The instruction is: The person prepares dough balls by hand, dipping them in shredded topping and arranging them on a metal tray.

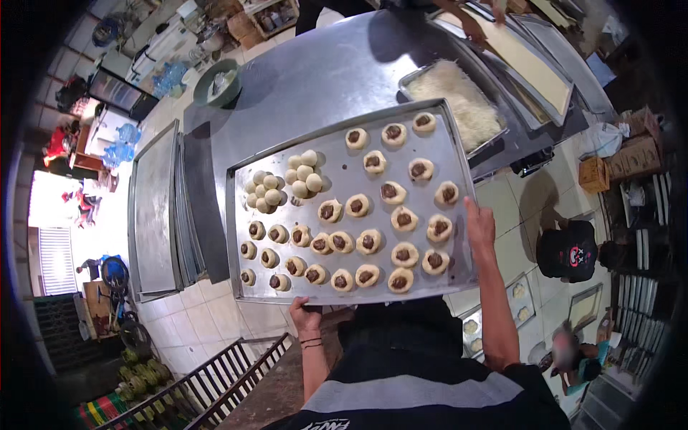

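A large metal baking tray (315,283) is held up in front of me by both hands. My left hand (306,317) grips its near edge from below, left of the middle. On the right side rim, my right hand (481,223) is closed with its thumb up along the edge. Many flattened dough rounds (369,241) with brown filling in their centres are spread over the tray. Plain round dough balls (304,173) sit piled in two clusters toward the far left. The fingers under the tray are hidden.
Beyond the tray stands a metal table (301,86) with a green bowl (218,84) and a tray of pale shreds (455,97). Stacked trays (154,208) lean at left, near a dark metal rack (229,373). Another person's hand (473,30) touches trays at far right.
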Available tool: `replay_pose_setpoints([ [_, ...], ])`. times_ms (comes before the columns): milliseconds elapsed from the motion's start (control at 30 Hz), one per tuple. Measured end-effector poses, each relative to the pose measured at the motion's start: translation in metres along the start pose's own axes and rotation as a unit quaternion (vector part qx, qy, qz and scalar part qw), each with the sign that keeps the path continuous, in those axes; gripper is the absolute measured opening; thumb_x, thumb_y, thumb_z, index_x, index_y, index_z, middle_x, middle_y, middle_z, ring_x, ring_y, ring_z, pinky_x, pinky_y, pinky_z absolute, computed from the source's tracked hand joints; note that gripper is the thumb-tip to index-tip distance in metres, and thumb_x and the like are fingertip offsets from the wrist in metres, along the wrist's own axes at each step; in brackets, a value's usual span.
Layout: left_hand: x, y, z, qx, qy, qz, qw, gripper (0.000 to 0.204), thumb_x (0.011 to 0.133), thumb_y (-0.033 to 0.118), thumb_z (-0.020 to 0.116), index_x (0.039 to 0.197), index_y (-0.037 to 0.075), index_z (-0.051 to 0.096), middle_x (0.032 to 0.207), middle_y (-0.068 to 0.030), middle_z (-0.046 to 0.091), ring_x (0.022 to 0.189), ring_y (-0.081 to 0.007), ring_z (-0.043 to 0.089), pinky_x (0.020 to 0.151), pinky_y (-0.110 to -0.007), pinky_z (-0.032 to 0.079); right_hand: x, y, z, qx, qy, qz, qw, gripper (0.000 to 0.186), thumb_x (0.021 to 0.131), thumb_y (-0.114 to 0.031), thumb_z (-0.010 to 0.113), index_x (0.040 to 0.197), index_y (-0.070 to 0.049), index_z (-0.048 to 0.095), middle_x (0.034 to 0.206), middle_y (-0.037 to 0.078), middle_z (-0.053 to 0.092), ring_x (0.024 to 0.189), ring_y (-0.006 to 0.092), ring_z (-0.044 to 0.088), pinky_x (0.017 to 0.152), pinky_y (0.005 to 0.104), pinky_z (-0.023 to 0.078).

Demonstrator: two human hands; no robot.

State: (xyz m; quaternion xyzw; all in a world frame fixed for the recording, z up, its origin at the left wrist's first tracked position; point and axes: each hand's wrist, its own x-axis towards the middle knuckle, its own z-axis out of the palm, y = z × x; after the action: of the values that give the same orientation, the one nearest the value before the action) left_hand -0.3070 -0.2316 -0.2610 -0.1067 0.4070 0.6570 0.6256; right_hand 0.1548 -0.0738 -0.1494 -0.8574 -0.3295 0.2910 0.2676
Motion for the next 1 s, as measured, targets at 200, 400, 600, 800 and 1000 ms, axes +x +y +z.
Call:
replay_pose_setpoints([
  [200, 0.004, -0.020, -0.003, 0.022, 0.016, -0.070, 0.997, 0.048, 0.084, 0.002, 0.058, 0.132, -0.001, 0.057, 0.129, -0.0161, 0.066, 0.124, -0.0364, 0.061, 0.113, -0.053, 0.045, 0.081, -0.034, 0.051, -0.071, -0.048, -0.047, 0.995, 0.071, 0.093, -0.063, 0.057, 0.107, 0.005, 0.074, 0.110, 0.030, 0.073, 0.111, 0.0461, 0.069, 0.094, 0.0511, 0.052],
  [400, 0.053, 0.001, 0.000, 0.096, 0.017, -0.193, 0.976, 0.030, 0.100, 0.021, 0.053, 0.122, 0.001, 0.053, 0.118, -0.0348, 0.068, 0.107, -0.0495, 0.070, 0.096, -0.058, 0.059, 0.113, -0.099, 0.075, -0.066, -0.177, -0.117, 0.975, 0.064, 0.094, -0.055, 0.063, 0.111, 0.006, 0.072, 0.109, 0.027, 0.073, 0.105, 0.0342, 0.072, 0.091, 0.0447, 0.053],
  [600, 0.080, 0.030, -0.011, 0.053, 0.103, -0.096, 0.989, 0.034, 0.104, 0.027, 0.053, 0.123, -0.001, 0.049, 0.114, -0.0372, 0.067, 0.109, -0.0504, 0.069, 0.094, -0.057, 0.062, 0.144, -0.028, 0.037, 0.063, 0.196, -0.216, 0.954, 0.042, 0.091, -0.031, 0.074, 0.111, 0.006, 0.067, 0.101, 0.024, 0.070, 0.094, 0.0370, 0.069, 0.087, 0.0437, 0.052],
  [800, 0.072, 0.054, -0.023, 0.053, 0.205, 0.031, 0.977, 0.038, 0.105, 0.029, 0.054, 0.123, -0.004, 0.051, 0.100, -0.0253, 0.067, 0.091, -0.0410, 0.072, 0.084, -0.052, 0.067, 0.179, 0.084, -0.006, 0.362, -0.010, 0.042, 0.931, 0.032, 0.096, -0.014, 0.067, 0.119, 0.006, 0.056, 0.103, 0.019, 0.069, 0.087, 0.0326, 0.072, 0.061, 0.0427, 0.061],
  [1000, 0.034, 0.076, 0.000, 0.410, 0.243, 0.000, 0.879, 0.047, 0.108, 0.032, 0.049, 0.101, -0.012, 0.064, 0.081, -0.0229, 0.073, 0.062, -0.0275, 0.073, 0.053, -0.032, 0.061, 0.123, 0.069, 0.001, 0.379, -0.096, 0.091, 0.916, 0.025, 0.098, -0.009, 0.066, 0.119, 0.004, 0.060, 0.089, 0.013, 0.071, 0.066, 0.0252, 0.072, 0.053, 0.0337, 0.059],
])
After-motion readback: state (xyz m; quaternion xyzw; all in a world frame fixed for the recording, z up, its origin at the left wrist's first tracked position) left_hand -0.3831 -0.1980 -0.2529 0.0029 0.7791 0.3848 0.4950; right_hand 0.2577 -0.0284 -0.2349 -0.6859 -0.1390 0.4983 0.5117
